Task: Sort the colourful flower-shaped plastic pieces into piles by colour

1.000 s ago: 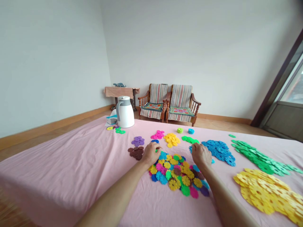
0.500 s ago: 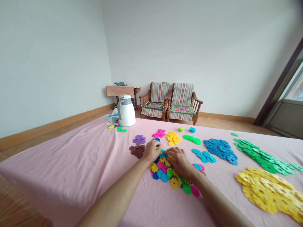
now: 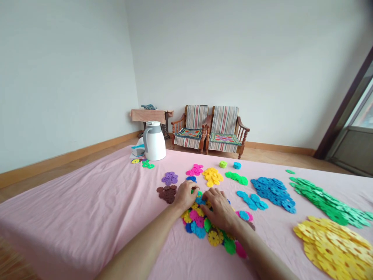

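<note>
A pile of mixed-colour plastic snowflake discs (image 3: 215,236) lies on the pink tablecloth in front of me. My left hand (image 3: 186,195) is at the pile's far left edge, its fingers curled together; a bit of green shows by the fingertips, but what they hold is hidden. Over the top of the pile rests my right hand (image 3: 218,206), fingers apart and fingertips touching the discs near a light blue one. Close to my left hand are a brown disc heap (image 3: 167,193), a purple heap (image 3: 169,178) and dark blue discs (image 3: 191,179).
Pink (image 3: 195,170), orange-yellow (image 3: 212,177), bright green (image 3: 236,178) and light blue discs (image 3: 252,200) lie beyond my hands. Larger blue (image 3: 273,192), green (image 3: 329,200) and yellow heaps (image 3: 335,245) spread rightward. A white jug (image 3: 154,143) stands at the far left edge.
The whole view has shifted slightly, with the table lower in the picture. Both hands stay at the far side of the mixed pile; their fingers have moved only a little.
</note>
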